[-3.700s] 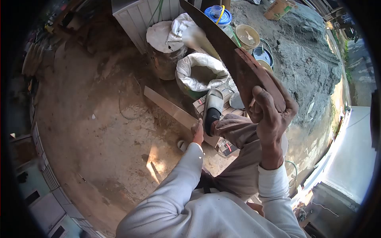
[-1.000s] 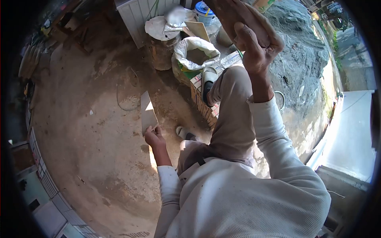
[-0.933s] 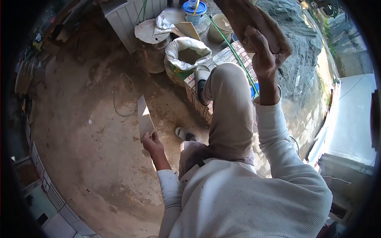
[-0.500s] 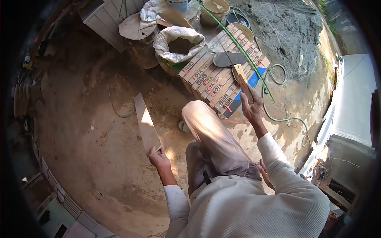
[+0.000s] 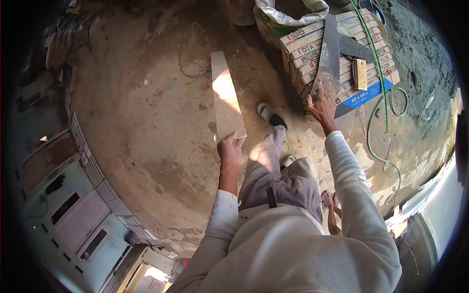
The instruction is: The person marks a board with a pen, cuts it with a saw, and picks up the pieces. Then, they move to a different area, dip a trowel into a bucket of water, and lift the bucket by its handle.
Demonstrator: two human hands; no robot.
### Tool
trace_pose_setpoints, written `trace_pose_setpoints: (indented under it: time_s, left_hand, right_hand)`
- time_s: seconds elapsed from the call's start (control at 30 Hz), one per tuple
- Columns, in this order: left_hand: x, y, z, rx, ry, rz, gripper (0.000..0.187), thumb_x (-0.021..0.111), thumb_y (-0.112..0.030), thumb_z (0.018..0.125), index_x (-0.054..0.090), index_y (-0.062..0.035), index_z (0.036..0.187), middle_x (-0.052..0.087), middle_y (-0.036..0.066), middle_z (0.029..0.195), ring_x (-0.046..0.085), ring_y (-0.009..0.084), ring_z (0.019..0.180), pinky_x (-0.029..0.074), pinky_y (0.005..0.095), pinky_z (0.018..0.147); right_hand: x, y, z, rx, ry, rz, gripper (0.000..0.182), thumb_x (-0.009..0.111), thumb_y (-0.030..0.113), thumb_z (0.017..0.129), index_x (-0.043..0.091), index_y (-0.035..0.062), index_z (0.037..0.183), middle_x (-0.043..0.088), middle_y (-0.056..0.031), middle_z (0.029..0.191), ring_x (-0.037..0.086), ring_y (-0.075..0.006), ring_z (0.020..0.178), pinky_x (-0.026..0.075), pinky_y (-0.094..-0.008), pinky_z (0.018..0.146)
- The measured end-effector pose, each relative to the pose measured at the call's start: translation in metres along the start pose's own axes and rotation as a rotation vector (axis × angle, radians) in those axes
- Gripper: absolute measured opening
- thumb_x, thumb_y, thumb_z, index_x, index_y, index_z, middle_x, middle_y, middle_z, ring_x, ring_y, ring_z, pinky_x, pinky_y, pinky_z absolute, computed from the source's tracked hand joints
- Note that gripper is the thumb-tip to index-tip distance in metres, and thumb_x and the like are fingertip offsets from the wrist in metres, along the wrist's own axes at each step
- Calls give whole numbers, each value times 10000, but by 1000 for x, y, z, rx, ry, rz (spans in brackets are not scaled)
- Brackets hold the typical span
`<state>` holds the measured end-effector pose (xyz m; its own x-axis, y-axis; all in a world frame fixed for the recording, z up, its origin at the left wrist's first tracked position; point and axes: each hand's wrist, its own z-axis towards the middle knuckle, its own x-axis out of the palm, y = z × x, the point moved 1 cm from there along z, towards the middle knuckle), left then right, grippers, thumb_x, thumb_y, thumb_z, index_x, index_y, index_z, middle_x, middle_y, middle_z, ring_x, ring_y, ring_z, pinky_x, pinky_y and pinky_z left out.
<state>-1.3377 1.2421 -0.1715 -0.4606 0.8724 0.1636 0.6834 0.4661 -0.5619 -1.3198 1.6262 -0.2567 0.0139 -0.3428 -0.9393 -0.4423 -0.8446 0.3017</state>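
My left hand (image 5: 230, 155) is closed on the near end of a long, pale flat strip (image 5: 225, 97) that looks like cut tile. The strip points away from me above the floor, with sunlight across its middle. My right hand (image 5: 322, 103) grips the near end of a long dark grey flat strip (image 5: 330, 51), whose material I cannot make out. This strip reaches over a stack of ROTA cartons (image 5: 304, 58). Beside it on the cartons lies a trowel-like tool with a grey blade (image 5: 355, 49) and a wooden handle (image 5: 360, 74).
An open white sack (image 5: 293, 18) stands behind the cartons. A green hose (image 5: 375, 151) curls over the floor at right, near a heap of grey sand or mortar (image 5: 420, 63). Another person's legs (image 5: 333, 217) show behind my right side.
My view has swung left and down, and I have stepped so both my feet show. The right-hand strip, earlier nearly edge-on, now shows its flat face. The left hand keeps its strip.
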Motion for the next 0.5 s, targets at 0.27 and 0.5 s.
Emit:
trace_pose_setpoints:
  time_s: [0.27, 0.5]
  left_hand:
    - [-78, 40, -137, 12, 281, -48, 558, 632, -10, 998, 468, -9, 1532, 559, 141, 1516, 574, 298, 1370, 449, 471, 1209]
    - [-153, 81, -251, 75, 476, -10, 569, 632, 19, 979, 492, -47, 1527, 563, 108, 1520, 584, 266, 1356, 463, 467, 1175]
  right_hand:
    - [-63, 99, -117, 90, 264, 637, 701, 706, 512, 894, 672, 18, 1391, 731, -250, 1275, 693, -440, 1182, 543, -494, 1040]
    - [-102, 198, -252, 252, 386, 1341, 834, 712, 616, 941, 635, -94, 1370, 743, -240, 1069, 723, -257, 925, 563, -392, 841]
